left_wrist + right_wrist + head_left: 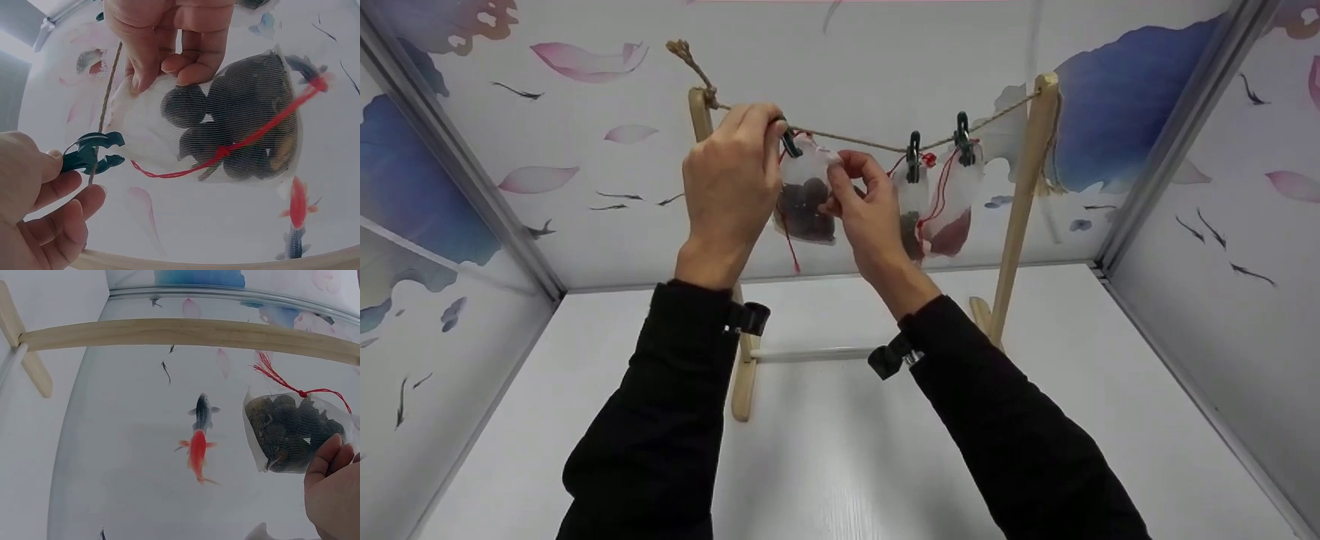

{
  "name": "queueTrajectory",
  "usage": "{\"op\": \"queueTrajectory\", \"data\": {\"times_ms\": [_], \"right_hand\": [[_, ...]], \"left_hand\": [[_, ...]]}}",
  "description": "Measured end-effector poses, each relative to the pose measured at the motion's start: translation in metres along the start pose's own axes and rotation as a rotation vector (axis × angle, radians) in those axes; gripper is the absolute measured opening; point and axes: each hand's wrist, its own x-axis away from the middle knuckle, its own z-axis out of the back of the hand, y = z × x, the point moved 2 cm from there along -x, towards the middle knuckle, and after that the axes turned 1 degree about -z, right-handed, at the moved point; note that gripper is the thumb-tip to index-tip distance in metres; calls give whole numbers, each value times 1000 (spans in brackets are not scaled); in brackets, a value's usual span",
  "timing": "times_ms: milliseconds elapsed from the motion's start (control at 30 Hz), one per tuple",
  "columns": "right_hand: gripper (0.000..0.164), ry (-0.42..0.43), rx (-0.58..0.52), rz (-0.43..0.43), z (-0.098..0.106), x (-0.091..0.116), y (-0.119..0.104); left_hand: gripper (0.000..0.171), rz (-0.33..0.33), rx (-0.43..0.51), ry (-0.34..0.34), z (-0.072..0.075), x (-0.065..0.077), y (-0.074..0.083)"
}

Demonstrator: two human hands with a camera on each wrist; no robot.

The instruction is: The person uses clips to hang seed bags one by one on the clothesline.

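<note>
My left hand point(731, 172) pinches a dark green plastic clip point(84, 157) between thumb and fingers at the left part of the rope point(851, 139). In the left wrist view the clip sits on the rope, its jaws parted and facing the mouth of a white mesh drawstring bag point(225, 124). Whether they touch the bag I cannot tell. Dark, roundish pieces fill its lower end, and a knotted red cord point(253, 138) hangs along it. My right hand point(874, 206) pinches the bag's side near the top; in the right wrist view its fingers point(326, 458) lie against the mesh.
Two more bags hang on the rope's right half, one with reddish contents point(951, 234), held by green clips point(913, 157). Wooden posts point(1024, 202) carry the rope, with a white crossbar point(810, 353) low between them. Patterned walls point(1215, 180) enclose the white table point(810, 465).
</note>
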Motion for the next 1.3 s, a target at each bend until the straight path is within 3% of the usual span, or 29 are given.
{"op": "queueTrajectory", "data": {"times_ms": [233, 567, 800, 1033, 1300], "right_hand": [[18, -5, 75, 0, 1, -2, 1], [16, -27, 106, 85, -3, -5, -3], [18, -25, 96, 56, -6, -6, -1], [18, -23, 95, 24, -7, -2, 4], [21, -24, 104, -16, -8, 2, 13]], "left_hand": [[22, 55, 69, -39, 0, 3, -7], [25, 19, 84, -55, 0, 2, -4], [29, 18, 114, -134, -1, 6, -6], [50, 18, 159, -252, -1, 9, -9], [55, 5, 198, -277, -10, 21, -12]]}}
